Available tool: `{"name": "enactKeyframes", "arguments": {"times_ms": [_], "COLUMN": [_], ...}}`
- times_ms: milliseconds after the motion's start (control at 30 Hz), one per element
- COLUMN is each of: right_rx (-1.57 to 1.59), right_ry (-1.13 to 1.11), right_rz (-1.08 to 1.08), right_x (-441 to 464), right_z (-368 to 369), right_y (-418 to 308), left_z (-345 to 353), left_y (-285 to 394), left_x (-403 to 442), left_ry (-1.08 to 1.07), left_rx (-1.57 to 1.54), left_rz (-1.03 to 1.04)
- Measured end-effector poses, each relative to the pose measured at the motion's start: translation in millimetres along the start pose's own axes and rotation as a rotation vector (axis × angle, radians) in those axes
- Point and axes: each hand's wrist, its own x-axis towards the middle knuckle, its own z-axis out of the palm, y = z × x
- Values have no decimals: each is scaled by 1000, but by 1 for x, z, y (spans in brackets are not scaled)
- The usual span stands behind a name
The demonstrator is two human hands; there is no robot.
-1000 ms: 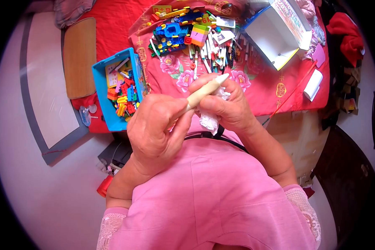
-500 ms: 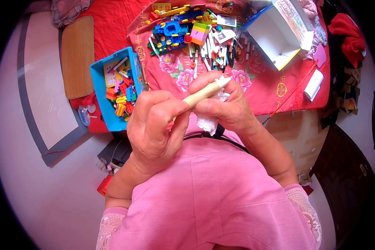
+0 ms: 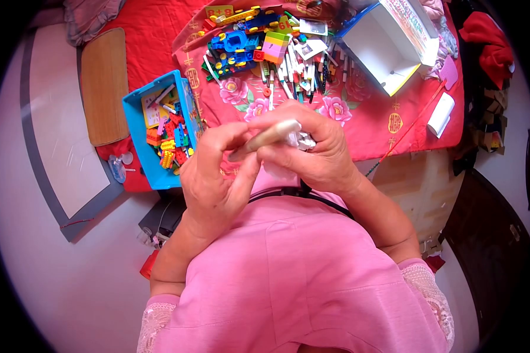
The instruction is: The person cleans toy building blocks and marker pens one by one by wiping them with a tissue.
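A beige marker pen (image 3: 272, 135) with a whitish end is held up in front of my pink top, slightly blurred. My right hand (image 3: 321, 147) closes its fingers and thumb around the pen's upper part. Crumpled white tissue (image 3: 305, 141) is bunched in that same hand, against the pen. At the pen's lower end, my left hand (image 3: 209, 170) has its thumb and index finger curled about the barrel. The other left fingers are folded and partly hidden.
On the red flowered cloth (image 3: 371, 138) lie several markers (image 3: 312, 73) and toy blocks (image 3: 275, 47). A blue bin (image 3: 134, 112) of bricks stands left, an open white box (image 3: 383, 53) right. A white roll-like item (image 3: 441, 115) and wooden board (image 3: 104, 88) are farther out.
The pen has turned so its whitish end points more toward the camera. My left fingers have shifted toward its lower end and opened slightly. The tissue sits more behind the pen.
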Motion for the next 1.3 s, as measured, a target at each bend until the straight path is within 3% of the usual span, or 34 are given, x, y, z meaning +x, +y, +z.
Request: {"name": "enactKeyframes", "arguments": {"times_ms": [100,167,233,333,533,633,867,1033,1300], "right_rx": [85,-7,4,-52,33,-53,-114,-285,-270], "right_ry": [146,121,69,64,-163,-85,-91,-122,-197], "right_rz": [162,200,193,217,318,172,234,109,84], "right_x": [3,-1,-3,-7,-20,-27,-42,-52,-59], "right_z": [0,-11,-19,-10,11,27,33,31,31], "right_y": [-13,-9,-3,-6,-23,-18,-27,-29,-39], "left_z": [0,-6,-11,-13,-14,-14,-15,-16,-17], "left_y": [14,5,-10,-16,-9,-3,21,31,38], "left_x": [5,8,9,8,-1,-7,-20,-31,-46], "left_ry": [-46,-79,-31,61,122,137,199,213,217], "left_rx": [-591,-1051,-1306,-1433,-1452,-1395,-1174,-1111,-1136], "left_rz": [-552,-777,-799,-839,-863,-842,-616,-479,-488]}}
